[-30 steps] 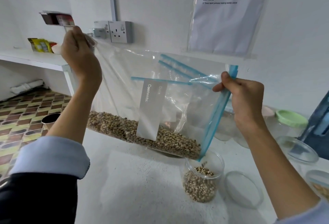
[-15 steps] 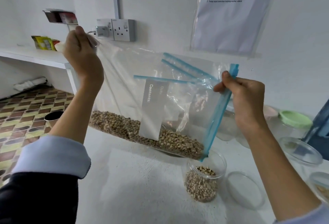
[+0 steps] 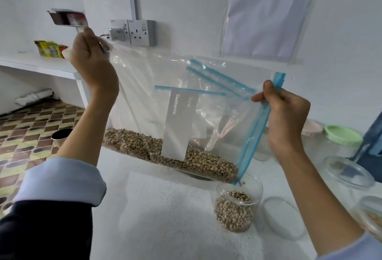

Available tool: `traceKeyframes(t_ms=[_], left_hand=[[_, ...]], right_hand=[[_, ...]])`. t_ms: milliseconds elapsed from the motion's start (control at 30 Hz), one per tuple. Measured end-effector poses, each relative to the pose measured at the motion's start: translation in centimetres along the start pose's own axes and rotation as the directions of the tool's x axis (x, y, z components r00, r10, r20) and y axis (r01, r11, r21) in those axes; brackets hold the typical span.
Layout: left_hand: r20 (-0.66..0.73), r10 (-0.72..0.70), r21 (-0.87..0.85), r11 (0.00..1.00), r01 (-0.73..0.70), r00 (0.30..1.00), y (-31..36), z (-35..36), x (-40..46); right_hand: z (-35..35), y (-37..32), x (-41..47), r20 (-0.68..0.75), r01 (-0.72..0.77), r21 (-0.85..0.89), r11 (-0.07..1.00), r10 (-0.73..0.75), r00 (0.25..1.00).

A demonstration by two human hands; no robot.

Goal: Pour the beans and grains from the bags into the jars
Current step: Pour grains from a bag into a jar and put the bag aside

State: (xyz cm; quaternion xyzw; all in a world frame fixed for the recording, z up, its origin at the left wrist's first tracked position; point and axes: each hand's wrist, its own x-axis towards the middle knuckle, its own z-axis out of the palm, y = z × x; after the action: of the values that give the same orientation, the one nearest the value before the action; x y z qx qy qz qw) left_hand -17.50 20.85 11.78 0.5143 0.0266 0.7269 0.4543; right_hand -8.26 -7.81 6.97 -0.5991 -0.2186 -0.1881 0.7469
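Note:
A clear zip bag (image 3: 144, 94) with a blue zipper strip and a grey "Contents:" label hangs sideways above the white counter. Tan beans (image 3: 171, 154) lie along its lower edge, sloping down to the right. My left hand (image 3: 91, 59) pinches the bag's upper left corner, raised high. My right hand (image 3: 287, 115) grips the blue zipper edge at the right. The bag's lowest corner sits just over the mouth of a small clear jar (image 3: 237, 208), which holds beans to about half its height. A few beans drop at the corner.
A clear round lid (image 3: 283, 216) lies right of the jar. More clear jars (image 3: 347, 175) and a green-lidded one (image 3: 343, 135) stand at the right. A wall socket (image 3: 140, 32) and a taped sheet (image 3: 266, 11) are behind. A tiled floor lies left of the counter (image 3: 157, 228).
The bag and both hands have held nearly the same pose. The beans have slid a little further toward the low right corner over the jar.

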Motion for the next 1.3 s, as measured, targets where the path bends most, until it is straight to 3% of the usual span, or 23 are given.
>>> traceKeyframes(t_ms=[133, 433, 733, 833, 1300], left_hand=[[-0.004, -0.010, -0.018, 1.000, 0.010, 1.000, 0.10, 0.36, -0.20], [-0.011, 0.003, -0.025, 1.000, -0.003, 1.000, 0.20, 0.40, -0.25], [0.006, -0.002, -0.023, 1.000, 0.002, 1.000, 0.16, 0.09, -0.35], [-0.007, -0.001, -0.014, 1.000, 0.001, 1.000, 0.16, 0.14, -0.34], [0.023, 0.026, -0.024, 0.999, -0.025, 0.999, 0.11, 0.48, -0.61]], right_hand=[[0.24, 0.04, -0.23, 0.073, -0.004, -0.037, 0.999, 0.007, 0.997], [0.04, 0.20, -0.04, -0.009, -0.014, 0.003, 1.000, 0.014, 1.000], [-0.04, 0.30, -0.41, 0.033, -0.043, 0.011, 0.999, 0.043, 0.999], [-0.22, 0.35, -0.43, -0.035, -0.021, 0.040, 0.999, 0.022, 0.999], [-0.38, 0.74, -0.22, 0.001, -0.049, 0.000, 0.999, 0.049, 0.999]])
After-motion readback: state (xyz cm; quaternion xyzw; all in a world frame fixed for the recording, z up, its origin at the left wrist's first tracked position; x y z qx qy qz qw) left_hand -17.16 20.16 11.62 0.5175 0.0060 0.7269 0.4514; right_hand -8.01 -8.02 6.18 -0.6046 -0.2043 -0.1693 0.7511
